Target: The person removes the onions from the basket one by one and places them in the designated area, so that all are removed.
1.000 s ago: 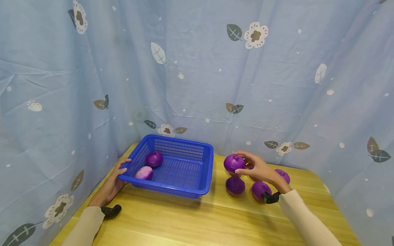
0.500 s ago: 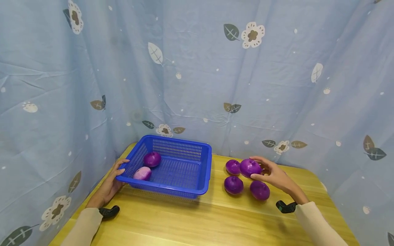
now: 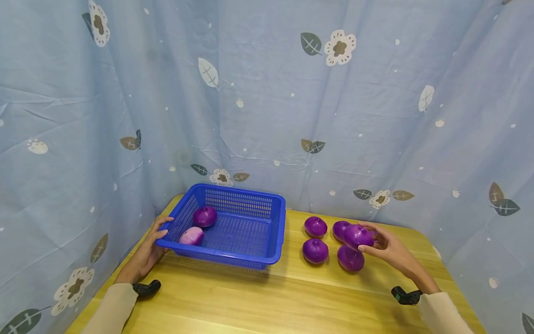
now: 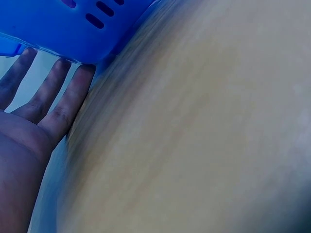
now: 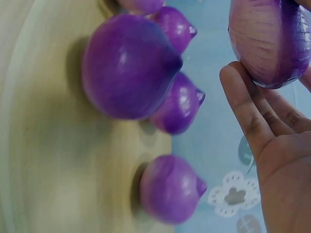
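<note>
My right hand (image 3: 390,248) pinches a purple onion (image 3: 358,236) between thumb and fingers. In the right wrist view this onion (image 5: 267,41) shows a paler, streaked side. It hangs over a group of purple onions on the table: one behind (image 3: 340,228), one in front (image 3: 350,258) and two to the left, a far onion (image 3: 315,227) and a near onion (image 3: 315,251). My left hand (image 3: 148,250) touches the left rim of a blue plastic basket (image 3: 275,227); in the left wrist view its fingers (image 4: 58,109) are straight against the outer wall.
In the basket's left part lie a dark purple onion (image 3: 205,216) and a paler pink one (image 3: 192,236). The wooden table (image 3: 233,301) extends in front of basket and onions. A blue flowered curtain (image 3: 250,116) hangs behind and along both sides.
My right hand has carried the held onion rightward and a little nearer, uncovering the far-left onion and then the one behind. My left hand stays at the basket rim; the view turned slightly right.
</note>
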### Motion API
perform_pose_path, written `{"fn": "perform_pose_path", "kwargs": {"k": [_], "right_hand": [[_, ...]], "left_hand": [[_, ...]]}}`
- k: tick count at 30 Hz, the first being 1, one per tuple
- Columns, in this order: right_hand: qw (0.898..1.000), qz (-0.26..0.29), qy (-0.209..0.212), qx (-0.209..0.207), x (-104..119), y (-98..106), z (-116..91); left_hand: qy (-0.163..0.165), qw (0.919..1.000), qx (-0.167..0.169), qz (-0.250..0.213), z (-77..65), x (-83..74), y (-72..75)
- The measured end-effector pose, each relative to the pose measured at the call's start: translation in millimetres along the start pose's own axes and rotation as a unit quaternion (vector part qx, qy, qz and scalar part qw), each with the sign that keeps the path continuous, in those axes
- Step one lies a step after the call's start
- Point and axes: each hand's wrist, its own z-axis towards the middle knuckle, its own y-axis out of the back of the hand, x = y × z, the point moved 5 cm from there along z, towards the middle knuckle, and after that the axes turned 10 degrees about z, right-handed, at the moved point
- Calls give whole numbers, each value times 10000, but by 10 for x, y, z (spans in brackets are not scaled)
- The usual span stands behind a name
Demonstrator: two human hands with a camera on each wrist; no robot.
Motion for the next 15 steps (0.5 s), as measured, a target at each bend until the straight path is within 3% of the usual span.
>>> {"fn": "perform_pose_path", "kwargs": {"k": [9,15], "right_hand": [[9987,-82,-364,-341,-187,174,-263],[9946,-534,-656,-601,-307,302,-402]], "left_hand": [[-5,10000,26,-57,4,9,-3],[-60,9998,62,-204,12,5,17]]}}
